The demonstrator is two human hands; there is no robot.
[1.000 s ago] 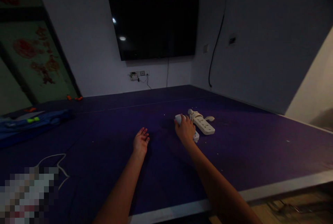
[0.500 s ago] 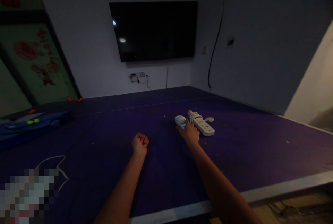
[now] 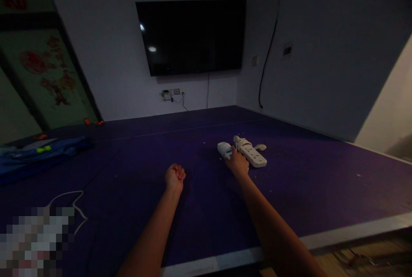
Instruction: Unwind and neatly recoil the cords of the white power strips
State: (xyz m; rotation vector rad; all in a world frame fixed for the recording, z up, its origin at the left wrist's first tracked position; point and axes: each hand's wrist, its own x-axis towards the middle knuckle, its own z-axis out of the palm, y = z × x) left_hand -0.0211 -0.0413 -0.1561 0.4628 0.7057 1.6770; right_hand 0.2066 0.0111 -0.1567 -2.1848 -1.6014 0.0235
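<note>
My right hand [image 3: 238,164] lies over a pale, bluish-white wrapped object [image 3: 223,149] on the purple tabletop. Its index finger stretches forward along the object, while the other fingers are mostly hidden beneath the palm. The object's far end shows past the hand, and its kind is unclear. Just to the right, nearly touching, rests a white power strip [image 3: 255,157] with its cord wound round the far end and the plug sticking out sideways. My left hand [image 3: 175,176] rests on the table in a loose fist, apart from both objects, with nothing visible in it.
Blue cloth [image 3: 61,150] with a bright green piece lies at the left. A white cable [image 3: 75,202] runs by a blurred-out patch at lower left. White scraps dot the purple surface [image 3: 144,148], which has a pale front edge [image 3: 238,259]. A television [image 3: 193,37] hangs behind.
My right hand's thumb, earlier spread to the left across the wrapped object, is now drawn in out of sight. The left fist stays about the same. The view has shifted slightly.
</note>
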